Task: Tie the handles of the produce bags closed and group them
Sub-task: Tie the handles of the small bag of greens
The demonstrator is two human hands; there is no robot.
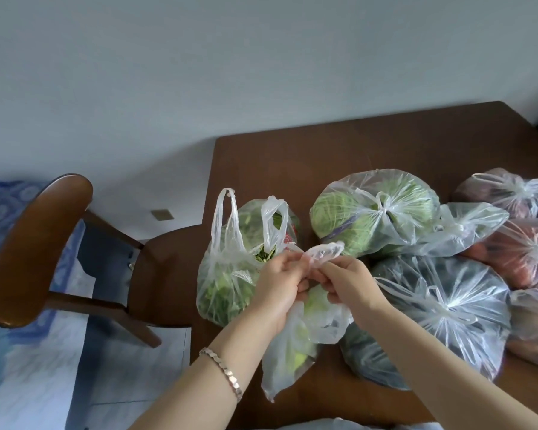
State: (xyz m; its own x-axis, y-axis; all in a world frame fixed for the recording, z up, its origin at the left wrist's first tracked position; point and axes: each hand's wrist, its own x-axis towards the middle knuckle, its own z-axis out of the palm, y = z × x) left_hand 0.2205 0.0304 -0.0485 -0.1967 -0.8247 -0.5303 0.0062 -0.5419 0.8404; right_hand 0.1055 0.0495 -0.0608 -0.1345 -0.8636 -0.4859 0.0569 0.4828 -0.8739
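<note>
My left hand (pixel 278 282) and my right hand (pixel 348 282) meet above a small clear bag of pale green produce (pixel 295 346) near the table's front edge. Both pinch its twisted handles (pixel 323 251), which loop up between my fingers. To the left stands a bag of leafy greens (pixel 227 274) with its two handles loose and upright. Behind sit tied bags: a cabbage bag (pixel 373 212), a dark greens bag (pixel 441 311), and reddish produce bags (pixel 525 256) at the right.
The brown wooden table (pixel 292 156) ends at its left edge beside the leafy bag. A wooden chair (pixel 44 243) stands left of the table over a tiled floor. A plain wall lies behind.
</note>
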